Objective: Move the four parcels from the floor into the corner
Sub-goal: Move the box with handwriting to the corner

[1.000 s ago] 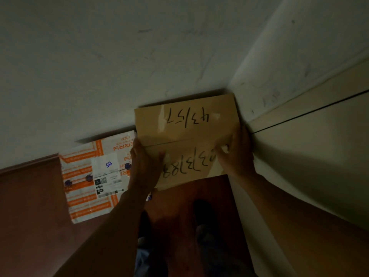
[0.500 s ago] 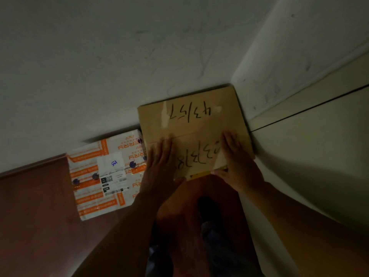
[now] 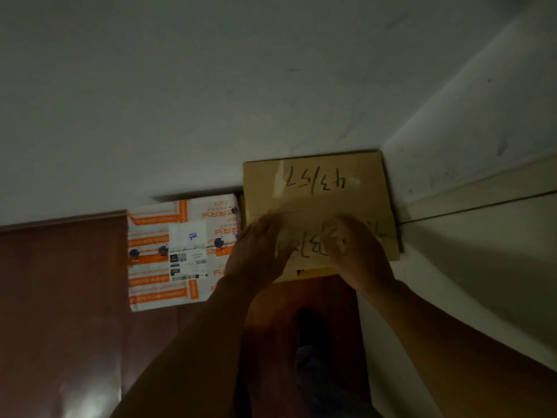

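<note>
In the corner where the pale back wall [image 3: 211,101] meets the right-hand wall [image 3: 482,131], a brown cardboard parcel [image 3: 319,188] lies flat on top of whatever is under it, its far edge against the back wall and its right edge close to the side wall. Its long axis runs left to right along the back wall, and the black handwriting on its top reads upside down from the wearer's side. A yellow strip [image 3: 316,271] peeks out beneath its near edge; whether that belongs to another parcel cannot be told. Just left of it, touching or nearly so, a white parcel with orange print [image 3: 180,251] lies flat on the dark red floor [image 3: 60,297], its far end at the wall and its label facing up. Two parcels can be counted for certain. The left hand [image 3: 259,251] and right hand [image 3: 358,254] rest on the near half of the brown parcel, blurred, fingers spread flat, gripping nothing.
</note>
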A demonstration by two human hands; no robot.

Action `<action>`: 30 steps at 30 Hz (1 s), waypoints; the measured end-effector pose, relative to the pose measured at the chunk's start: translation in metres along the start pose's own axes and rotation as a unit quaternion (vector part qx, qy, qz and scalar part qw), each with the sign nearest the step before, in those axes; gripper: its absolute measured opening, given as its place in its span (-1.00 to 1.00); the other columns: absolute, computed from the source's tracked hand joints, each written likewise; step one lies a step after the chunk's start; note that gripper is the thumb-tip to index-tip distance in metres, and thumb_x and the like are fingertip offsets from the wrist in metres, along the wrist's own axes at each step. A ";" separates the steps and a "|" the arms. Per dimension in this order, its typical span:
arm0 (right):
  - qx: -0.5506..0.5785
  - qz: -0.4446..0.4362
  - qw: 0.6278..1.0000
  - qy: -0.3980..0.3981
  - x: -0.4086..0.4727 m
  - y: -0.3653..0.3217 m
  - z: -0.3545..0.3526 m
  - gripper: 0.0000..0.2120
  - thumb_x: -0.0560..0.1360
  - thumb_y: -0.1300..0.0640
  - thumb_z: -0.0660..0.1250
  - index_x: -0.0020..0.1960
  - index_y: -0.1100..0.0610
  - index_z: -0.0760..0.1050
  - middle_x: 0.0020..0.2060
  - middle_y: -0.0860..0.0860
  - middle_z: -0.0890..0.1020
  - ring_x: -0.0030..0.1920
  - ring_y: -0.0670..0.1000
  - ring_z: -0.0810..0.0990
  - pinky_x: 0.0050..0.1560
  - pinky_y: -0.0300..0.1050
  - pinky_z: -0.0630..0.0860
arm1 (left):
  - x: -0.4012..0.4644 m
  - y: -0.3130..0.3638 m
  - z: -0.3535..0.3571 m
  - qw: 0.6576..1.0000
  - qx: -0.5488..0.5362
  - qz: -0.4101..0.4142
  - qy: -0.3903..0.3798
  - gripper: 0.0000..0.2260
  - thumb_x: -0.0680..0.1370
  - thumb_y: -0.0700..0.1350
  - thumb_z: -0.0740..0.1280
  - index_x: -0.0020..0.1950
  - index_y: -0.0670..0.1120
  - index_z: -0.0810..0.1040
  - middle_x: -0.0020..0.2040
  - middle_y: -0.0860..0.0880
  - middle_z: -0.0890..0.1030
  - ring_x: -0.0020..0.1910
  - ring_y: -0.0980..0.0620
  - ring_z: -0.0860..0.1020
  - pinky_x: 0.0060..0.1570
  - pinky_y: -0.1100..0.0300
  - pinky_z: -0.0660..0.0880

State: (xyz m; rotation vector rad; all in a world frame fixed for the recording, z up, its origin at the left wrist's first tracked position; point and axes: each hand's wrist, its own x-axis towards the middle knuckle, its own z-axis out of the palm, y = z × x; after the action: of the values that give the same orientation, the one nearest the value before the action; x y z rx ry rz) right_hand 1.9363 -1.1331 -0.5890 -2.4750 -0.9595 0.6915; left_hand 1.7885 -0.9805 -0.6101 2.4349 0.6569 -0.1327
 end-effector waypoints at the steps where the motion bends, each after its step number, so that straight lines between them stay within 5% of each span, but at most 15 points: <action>1: -0.015 -0.007 1.000 -0.004 0.002 -0.012 0.003 -0.54 0.59 -0.07 0.29 0.38 0.19 0.48 0.29 0.13 0.58 0.31 0.14 0.54 0.22 0.02 0.53 | -0.005 -0.004 -0.005 1.000 -0.015 -0.005 0.022 -0.47 0.59 0.14 0.24 0.47 -0.12 0.37 0.42 -0.12 0.47 0.34 -0.11 0.49 0.31 -0.06 0.45; 4: -0.059 -0.053 0.997 -0.026 0.006 -0.059 0.023 -0.60 0.58 -0.10 0.30 0.27 0.16 0.55 0.13 0.08 0.63 0.15 0.11 0.60 0.03 -0.05 0.53 | -0.029 -0.023 -0.020 0.996 -0.020 -0.053 0.065 -0.57 0.59 0.04 0.30 0.41 -0.12 0.44 0.28 -0.11 0.57 0.16 -0.12 0.59 0.13 0.01 0.50; 11: -0.093 -0.180 0.974 -0.105 -0.009 -0.191 0.116 -0.63 0.58 -0.10 0.29 0.24 0.13 0.57 0.11 0.06 0.64 0.11 0.10 0.61 -0.03 -0.05 0.55 | -0.137 -0.124 -0.048 0.969 -0.057 -0.217 0.101 -0.61 0.61 0.04 0.26 0.40 -0.08 0.45 0.31 -0.09 0.54 0.22 -0.11 0.54 0.15 -0.04 0.50; 17: -0.146 -0.262 0.932 -0.201 -0.053 -0.301 0.221 -0.61 0.58 -0.10 0.30 0.29 0.11 0.53 0.18 0.08 0.60 0.21 0.12 0.55 0.09 0.01 0.53 | -0.266 -0.227 -0.067 0.921 -0.098 -0.356 0.124 -0.61 0.56 0.11 0.18 0.22 -0.10 0.56 0.16 -0.12 0.58 0.05 -0.19 0.59 -0.02 -0.01 0.49; 24: -0.186 -0.324 0.883 -0.284 -0.128 -0.438 0.350 -0.60 0.57 -0.08 0.30 0.30 0.13 0.54 0.18 0.09 0.60 0.20 0.13 0.57 0.09 -0.04 0.50 | -0.430 -0.340 -0.083 0.863 -0.119 -0.471 0.142 -0.65 0.64 0.09 0.18 0.35 -0.05 0.46 0.31 -0.06 0.48 0.19 -0.10 0.52 0.14 -0.01 0.47; 30: -0.183 -0.340 0.855 -0.346 -0.179 -0.556 0.446 -0.50 0.64 -0.10 0.23 0.50 0.10 0.36 0.42 0.07 0.46 0.39 0.08 0.45 0.31 0.01 0.48 | -0.555 -0.424 -0.107 0.809 -0.137 -0.543 0.179 -0.68 0.61 0.07 0.23 0.30 -0.05 0.49 0.25 -0.07 0.51 0.17 -0.12 0.53 0.11 -0.05 0.49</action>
State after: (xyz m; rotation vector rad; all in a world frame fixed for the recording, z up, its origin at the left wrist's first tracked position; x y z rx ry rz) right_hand 1.2831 -0.7972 -0.6023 -1.8884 -2.2606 1.2375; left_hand 1.0922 -0.8599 -0.6144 1.5305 2.0193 -0.0170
